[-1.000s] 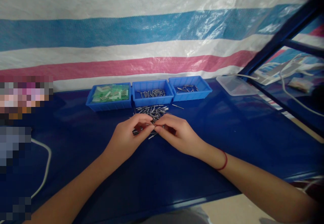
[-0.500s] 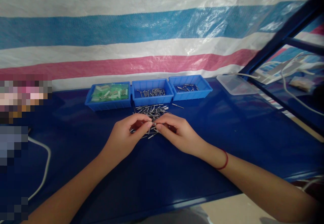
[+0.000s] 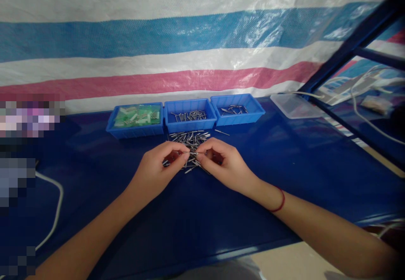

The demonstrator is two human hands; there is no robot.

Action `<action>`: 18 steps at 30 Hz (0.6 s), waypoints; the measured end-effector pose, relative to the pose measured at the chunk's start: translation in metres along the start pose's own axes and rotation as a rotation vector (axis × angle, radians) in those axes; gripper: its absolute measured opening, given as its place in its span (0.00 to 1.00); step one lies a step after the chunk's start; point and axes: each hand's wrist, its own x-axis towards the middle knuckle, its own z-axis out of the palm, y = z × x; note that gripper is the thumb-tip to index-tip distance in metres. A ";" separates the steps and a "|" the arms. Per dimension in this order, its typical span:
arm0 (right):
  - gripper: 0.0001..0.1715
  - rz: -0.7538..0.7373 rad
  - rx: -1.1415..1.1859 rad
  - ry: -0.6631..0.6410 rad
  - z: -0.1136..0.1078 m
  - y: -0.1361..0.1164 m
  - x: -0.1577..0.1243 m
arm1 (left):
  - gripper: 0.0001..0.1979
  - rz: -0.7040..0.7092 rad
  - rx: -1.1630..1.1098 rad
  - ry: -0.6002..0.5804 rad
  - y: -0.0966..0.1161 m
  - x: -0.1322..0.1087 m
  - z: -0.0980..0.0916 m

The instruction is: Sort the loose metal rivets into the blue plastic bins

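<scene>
Between my two hands a thin metal pop rivet [image 3: 193, 153] is held level. My left hand [image 3: 165, 158] pinches one end of it between thumb and forefinger. My right hand [image 3: 223, 162], with a red cord on its wrist, pinches the other end. Beneath and behind the fingers lies a loose pile of pop rivets [image 3: 186, 137] on the dark blue table [image 3: 177, 225]; my hands hide part of it. A single pop rivet [image 3: 222, 132] rests apart, to the right of the pile.
Behind the pile three blue bins stand in a row: the left bin [image 3: 136, 133] holds a green bag of parts, the middle bin [image 3: 191, 125] and the right bin [image 3: 242, 119] hold loose rivets. A clear plastic lid [image 3: 295, 106] and a white cable [image 3: 59, 204] lie farther out.
My right fingers have shifted slightly right, away from the left fingertips, and more of the rivet shows between them. My left hand has stayed nearly still.
</scene>
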 end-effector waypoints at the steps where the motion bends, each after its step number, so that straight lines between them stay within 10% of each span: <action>1: 0.03 0.006 0.002 0.013 0.000 0.000 0.000 | 0.05 0.011 0.018 -0.006 0.000 0.000 -0.001; 13: 0.03 -0.126 -0.118 0.037 -0.001 -0.004 0.000 | 0.05 0.095 0.181 -0.141 -0.006 0.002 -0.001; 18: 0.11 0.030 -0.007 0.185 -0.013 0.006 0.011 | 0.11 0.063 0.358 -0.207 -0.001 0.002 -0.015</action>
